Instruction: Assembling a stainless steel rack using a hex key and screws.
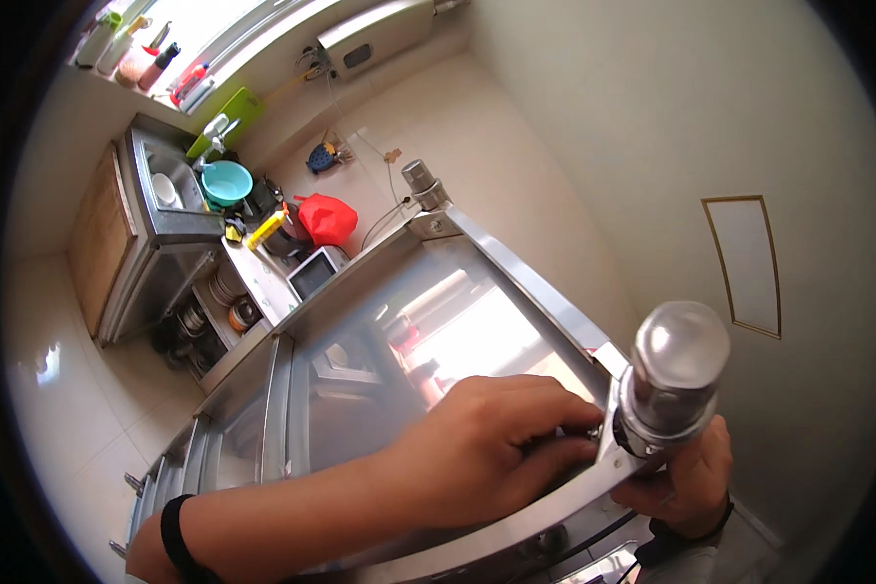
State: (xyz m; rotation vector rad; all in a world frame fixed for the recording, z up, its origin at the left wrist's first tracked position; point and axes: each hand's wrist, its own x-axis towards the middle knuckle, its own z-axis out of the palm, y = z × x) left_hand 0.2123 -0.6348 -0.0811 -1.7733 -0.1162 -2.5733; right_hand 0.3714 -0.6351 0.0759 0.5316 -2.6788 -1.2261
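Note:
A stainless steel shelving frame (516,263) with panels fills the middle, its corner foot (681,350) a round metal cap pointing up at the right. My left hand (501,438) reaches across the panel to the inside of this corner. Its thumb and forefinger pinch a small shiny metal fastener (595,431), mostly hidden by the fingertips. On the outer side, below the round foot, my right hand (691,477) is closed with its fingers bent. The corner hides part of it, and what it grips cannot be made out. Small bolt heads (618,464) show on the corner plate.
A second round foot (420,180) tops the far corner. Further left stand a steel sink (180,219) with a turquoise basin (227,182), a red bag (328,220) and a yellow bottle (268,228). Bottles line the windowsill. A pale wall (574,127) borders the right side.

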